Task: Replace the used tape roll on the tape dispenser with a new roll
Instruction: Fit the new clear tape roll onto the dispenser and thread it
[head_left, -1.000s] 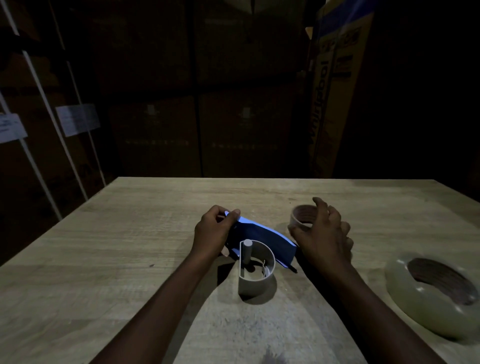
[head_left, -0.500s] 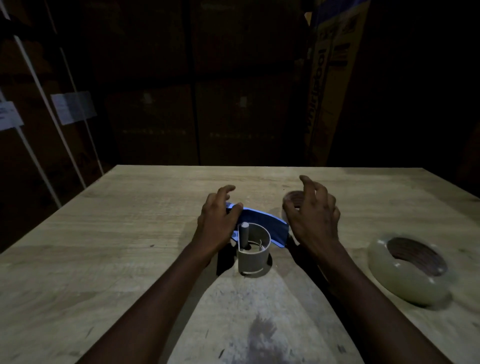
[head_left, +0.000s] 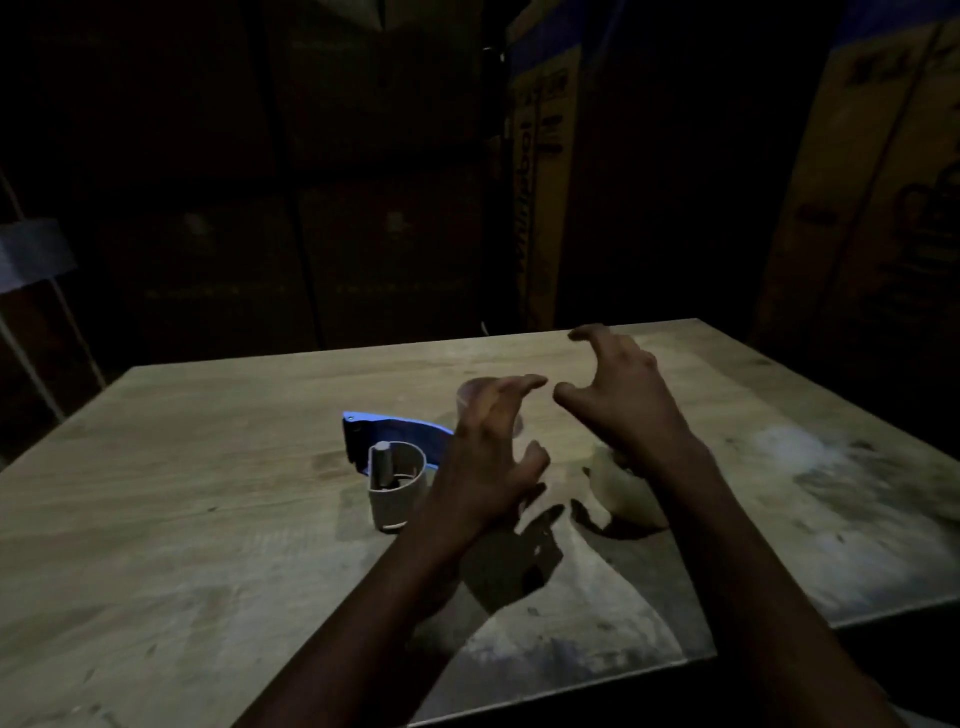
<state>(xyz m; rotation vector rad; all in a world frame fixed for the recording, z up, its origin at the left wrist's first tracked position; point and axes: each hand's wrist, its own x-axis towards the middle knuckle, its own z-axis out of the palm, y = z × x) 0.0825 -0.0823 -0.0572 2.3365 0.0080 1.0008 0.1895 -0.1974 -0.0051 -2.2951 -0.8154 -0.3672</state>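
The blue tape dispenser (head_left: 387, 436) lies on the wooden table (head_left: 208, 493), its grey roll holder (head_left: 397, 488) bare with a grey spindle standing in it. Behind my left hand (head_left: 488, 462) shows part of the used tape core (head_left: 470, 391). The new clear tape roll (head_left: 623, 493) lies under my right forearm, mostly hidden. Both hands hover above the table with fingers spread and hold nothing. My right hand (head_left: 618, 400) is raised over the new roll, and my left hand is just right of the dispenser.
Tall cardboard boxes (head_left: 540, 197) stand behind the table in a dark room. More boxes (head_left: 883, 208) stand at the right. The table's right edge (head_left: 883, 608) is close to my right arm.
My left hand let go of the dispenser and moved right. My right hand left the used core and rose toward the new roll. The camera swung right.
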